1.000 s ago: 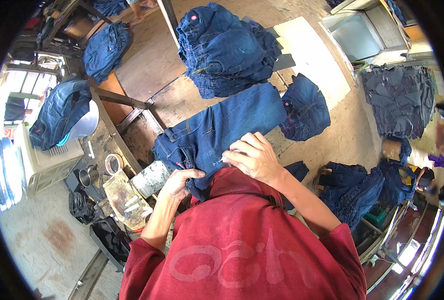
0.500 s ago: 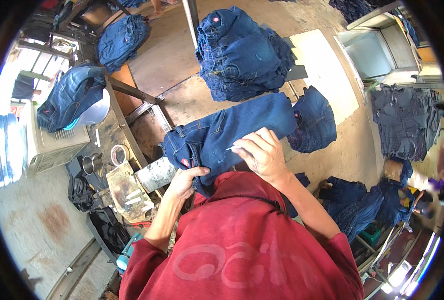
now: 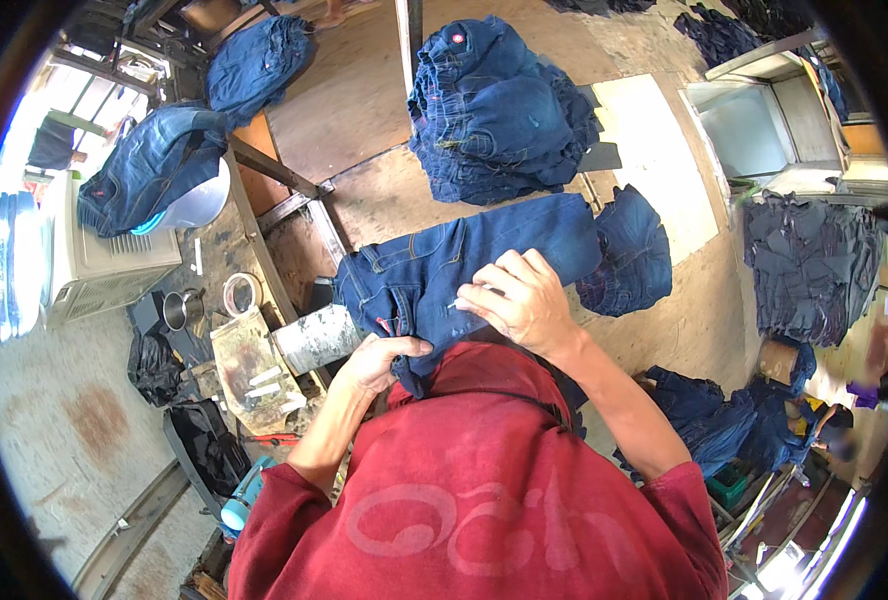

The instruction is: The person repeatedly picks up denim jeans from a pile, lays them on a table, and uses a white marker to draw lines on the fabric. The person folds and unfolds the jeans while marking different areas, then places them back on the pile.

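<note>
Right fingers [image 3: 492, 301] in a bent pinch on a white piece [image 3: 455, 304], left fingers [image 3: 404, 346] tight on jeans [image 3: 432, 258]

Head cam: left fisheye of a side-by-side pair, pitched down.
Upright, unmirrored; looks from above past the red top [image 3: 504, 480], near at bottom centre, to left hand [image 3: 374, 366] and right hand [image 3: 527, 303] mid-frame, floor [image 3: 349, 90] farther off; straight edges bow near the rim.

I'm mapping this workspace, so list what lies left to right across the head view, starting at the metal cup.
Metal cup, tape roll, left hand, right hand, small denim bundle, grey garment pile. The held jeans span both hands, so they are left out.
</note>
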`<move>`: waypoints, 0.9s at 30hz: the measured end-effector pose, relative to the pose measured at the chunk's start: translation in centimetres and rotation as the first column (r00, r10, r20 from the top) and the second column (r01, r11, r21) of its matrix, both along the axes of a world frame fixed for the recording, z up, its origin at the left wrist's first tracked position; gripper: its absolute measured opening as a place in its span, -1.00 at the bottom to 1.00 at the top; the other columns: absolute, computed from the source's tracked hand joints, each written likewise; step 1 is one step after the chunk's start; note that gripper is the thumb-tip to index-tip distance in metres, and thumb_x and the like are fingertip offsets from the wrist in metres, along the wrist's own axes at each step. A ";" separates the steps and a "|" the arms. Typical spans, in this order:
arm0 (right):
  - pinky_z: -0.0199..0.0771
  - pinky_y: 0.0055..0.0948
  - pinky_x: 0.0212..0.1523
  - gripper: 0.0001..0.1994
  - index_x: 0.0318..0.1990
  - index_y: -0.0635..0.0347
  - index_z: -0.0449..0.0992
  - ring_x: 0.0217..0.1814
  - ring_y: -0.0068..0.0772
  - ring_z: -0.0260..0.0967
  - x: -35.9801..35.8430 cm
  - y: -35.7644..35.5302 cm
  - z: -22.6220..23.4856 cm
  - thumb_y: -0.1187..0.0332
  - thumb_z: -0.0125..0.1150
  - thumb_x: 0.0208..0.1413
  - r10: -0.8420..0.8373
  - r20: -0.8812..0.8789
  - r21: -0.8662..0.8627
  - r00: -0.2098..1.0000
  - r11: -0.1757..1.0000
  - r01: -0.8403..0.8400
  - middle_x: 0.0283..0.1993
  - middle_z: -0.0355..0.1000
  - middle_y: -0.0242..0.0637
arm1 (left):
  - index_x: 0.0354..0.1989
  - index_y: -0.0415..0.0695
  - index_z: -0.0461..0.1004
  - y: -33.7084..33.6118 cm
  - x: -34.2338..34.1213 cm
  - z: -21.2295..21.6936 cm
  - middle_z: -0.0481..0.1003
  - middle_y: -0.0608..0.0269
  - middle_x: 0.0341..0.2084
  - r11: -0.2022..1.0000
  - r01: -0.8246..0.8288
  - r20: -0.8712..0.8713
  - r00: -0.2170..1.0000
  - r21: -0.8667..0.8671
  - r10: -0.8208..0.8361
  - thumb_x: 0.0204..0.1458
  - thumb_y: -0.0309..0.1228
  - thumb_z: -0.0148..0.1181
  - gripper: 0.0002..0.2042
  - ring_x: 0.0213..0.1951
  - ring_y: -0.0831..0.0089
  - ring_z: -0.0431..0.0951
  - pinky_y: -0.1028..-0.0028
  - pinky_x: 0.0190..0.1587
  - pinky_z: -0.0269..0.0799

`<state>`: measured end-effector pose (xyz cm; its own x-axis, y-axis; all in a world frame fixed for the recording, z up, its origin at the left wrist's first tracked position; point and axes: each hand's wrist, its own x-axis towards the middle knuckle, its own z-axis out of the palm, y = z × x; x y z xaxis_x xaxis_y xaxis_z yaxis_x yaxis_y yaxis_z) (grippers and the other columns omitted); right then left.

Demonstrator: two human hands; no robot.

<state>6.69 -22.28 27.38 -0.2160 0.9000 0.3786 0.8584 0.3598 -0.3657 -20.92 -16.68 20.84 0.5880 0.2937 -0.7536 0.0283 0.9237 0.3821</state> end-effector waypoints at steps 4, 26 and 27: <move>0.35 -0.30 -0.16 -0.81 -0.22 -0.07 0.74 -0.19 -0.41 0.42 0.3 0.3 0.6 0.12 0.52 0.11 0.030 -0.048 -0.017 0.998 0.999 -0.031 -0.24 0.55 -0.58 | -0.17 -0.33 0.73 0.0 0.1 -0.1 0.75 0.09 -0.23 1.000 -0.008 -0.010 1.000 0.012 0.008 -0.03 -0.67 0.39 -0.79 -0.16 0.32 0.75 0.33 0.02 0.65; 0.29 -0.27 -0.16 -0.81 -0.19 -0.03 0.71 -0.17 -0.35 0.36 -0.3 1.0 1.6 0.12 0.42 0.18 0.110 0.044 -0.061 0.993 0.992 -0.107 -0.28 0.46 -0.50 | 0.15 -0.31 0.62 0.2 0.2 0.1 0.72 0.08 -0.05 1.000 0.025 0.022 0.999 0.006 -0.025 -0.06 -0.78 0.35 -0.50 -0.12 0.29 0.76 0.24 0.04 0.71; 0.29 -0.27 -0.16 -0.81 -0.19 -0.03 0.71 -0.17 -0.35 0.36 -0.3 1.0 1.6 0.12 0.42 0.18 0.130 0.024 -0.045 0.991 0.991 -0.129 -0.28 0.46 -0.50 | 0.15 -0.31 0.62 0.2 0.2 0.0 0.72 0.08 -0.05 0.999 0.042 0.024 0.999 0.013 -0.042 -0.06 -0.79 0.34 -0.50 -0.12 0.30 0.76 0.24 0.04 0.71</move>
